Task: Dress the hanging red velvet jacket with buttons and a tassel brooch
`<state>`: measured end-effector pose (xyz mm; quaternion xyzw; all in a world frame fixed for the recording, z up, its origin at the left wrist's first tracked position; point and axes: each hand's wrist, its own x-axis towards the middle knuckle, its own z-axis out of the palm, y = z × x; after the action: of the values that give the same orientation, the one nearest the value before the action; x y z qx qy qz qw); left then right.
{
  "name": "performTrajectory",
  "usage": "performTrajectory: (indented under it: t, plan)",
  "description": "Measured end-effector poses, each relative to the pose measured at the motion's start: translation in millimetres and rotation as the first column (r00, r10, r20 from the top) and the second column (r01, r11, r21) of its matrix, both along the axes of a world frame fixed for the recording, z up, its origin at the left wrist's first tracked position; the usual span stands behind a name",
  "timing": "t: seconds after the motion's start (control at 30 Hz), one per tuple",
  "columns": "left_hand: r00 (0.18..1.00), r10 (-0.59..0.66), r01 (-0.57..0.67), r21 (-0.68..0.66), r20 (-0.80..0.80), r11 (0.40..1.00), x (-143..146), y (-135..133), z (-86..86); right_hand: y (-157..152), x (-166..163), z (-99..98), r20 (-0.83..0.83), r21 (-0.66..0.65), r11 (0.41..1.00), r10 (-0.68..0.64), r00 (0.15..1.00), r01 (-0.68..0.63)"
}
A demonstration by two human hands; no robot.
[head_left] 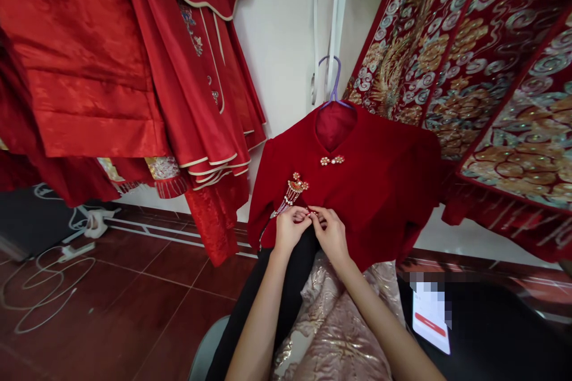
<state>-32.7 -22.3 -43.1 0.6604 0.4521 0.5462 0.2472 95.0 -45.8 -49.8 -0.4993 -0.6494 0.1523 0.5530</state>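
Note:
A dark red velvet jacket (pixel 379 172) hangs from a purple hanger (pixel 334 86). At its lower front edge, my left hand (pixel 291 227) and my right hand (pixel 329 229) meet fingertip to fingertip. Both are closed in a pinch on a small clasp (pixel 309 211), mostly covered by the fingers. Higher up, below the collar, a pearl-and-gold flower clasp (pixel 332 160) joins the front. Just above my left hand lies a fan-shaped brooch (pixel 294 188) with beaded tassels, on the jacket's left side as I see it.
Red garments (pixel 89 71) hang at left, and an embroidered gown (pixel 447 71) at right. A pale brocade cloth (pixel 344 333) covers part of my lap. On a black surface at lower right rests a lit phone (pixel 429 321). A white cable (pixel 53 277) loops across the tiled floor.

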Motion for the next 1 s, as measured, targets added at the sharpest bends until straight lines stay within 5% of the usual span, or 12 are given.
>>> performTrajectory:
  t: [0.4,0.67,0.83,1.0]
  plan:
    - [0.998,-0.060,0.059,-0.024,-0.016,0.998,-5.4,3.7,-2.0,4.7,3.7,4.1,-0.049,0.020,0.999,-0.044,0.998,0.046]
    - [0.963,0.015,0.001,-0.059,0.268,0.998,-10.5,10.7,-9.7,-16.5,28.6,60.1,-0.279,0.119,0.986,-0.081,0.957,0.119]
    - [0.987,-0.039,0.037,0.014,0.155,0.999,-8.6,4.7,-7.2,-24.3,32.1,72.3,-0.358,0.125,0.981,-0.096,0.929,0.150]
    - [0.999,-0.038,0.037,0.031,0.026,0.999,-9.0,2.9,-7.1,-17.8,25.9,60.8,-0.215,0.067,0.996,-0.040,0.976,0.056]
